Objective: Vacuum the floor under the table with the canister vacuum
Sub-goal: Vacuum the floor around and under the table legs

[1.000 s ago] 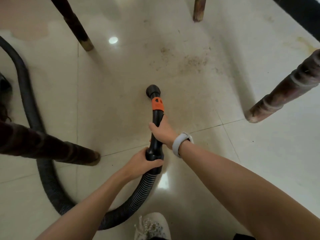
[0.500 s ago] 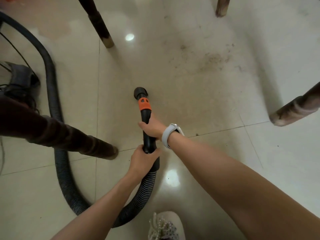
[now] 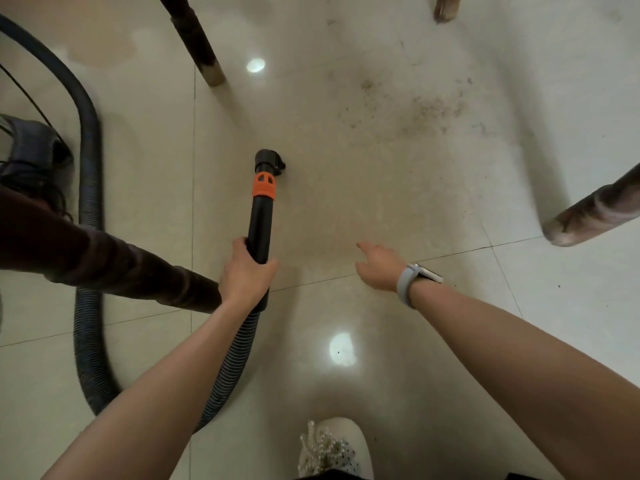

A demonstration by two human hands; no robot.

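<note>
A black vacuum wand (image 3: 260, 223) with an orange collar points away from me, and its nozzle (image 3: 269, 161) sits low over the pale tiled floor. My left hand (image 3: 244, 271) grips the wand's lower end, where the ribbed black hose (image 3: 88, 306) joins it. The hose loops back left past the dark canister (image 3: 29, 157) at the left edge. My right hand (image 3: 377, 266), wearing a grey wristband, hovers free to the right of the wand with fingers relaxed. A patch of brownish dirt (image 3: 415, 109) lies on the floor ahead and right of the nozzle.
Wooden table legs stand around me: one thick leg at the left (image 3: 121, 268), one ahead left (image 3: 199, 46), one at the top right (image 3: 446, 6), one at the right edge (image 3: 595, 209). My white shoe (image 3: 334, 448) shows at the bottom.
My right hand has let go of the wand and moved off to the right. My left hand has slid up the wand. The view has shifted, showing more of the canister.
</note>
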